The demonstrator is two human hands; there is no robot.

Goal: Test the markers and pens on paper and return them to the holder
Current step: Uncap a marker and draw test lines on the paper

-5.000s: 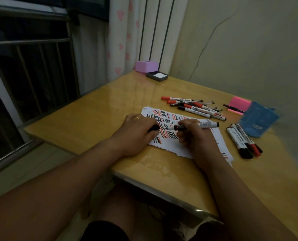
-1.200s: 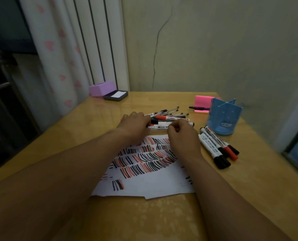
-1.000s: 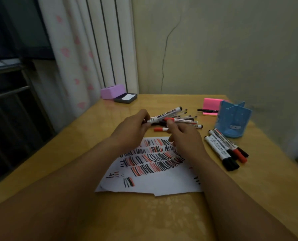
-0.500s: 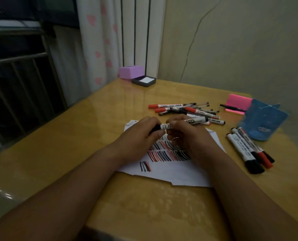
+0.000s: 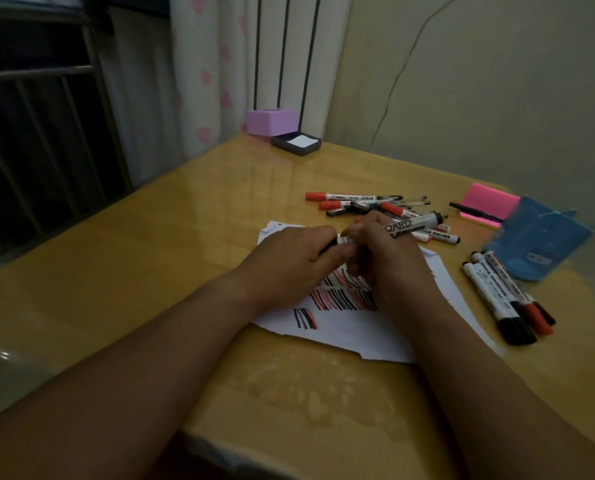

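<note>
Your right hand (image 5: 382, 258) is wrapped round the barrel of the whiteboard marker (image 5: 410, 225) at mid-frame, above the paper (image 5: 351, 327); your left hand (image 5: 289, 261) pinches its other end. Pull straight along the barrel without twisting sideways, with the tip over the paper.

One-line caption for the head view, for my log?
Left hand and right hand grip one marker over the scribbled paper; other markers lie loose near the blue holder.
</note>
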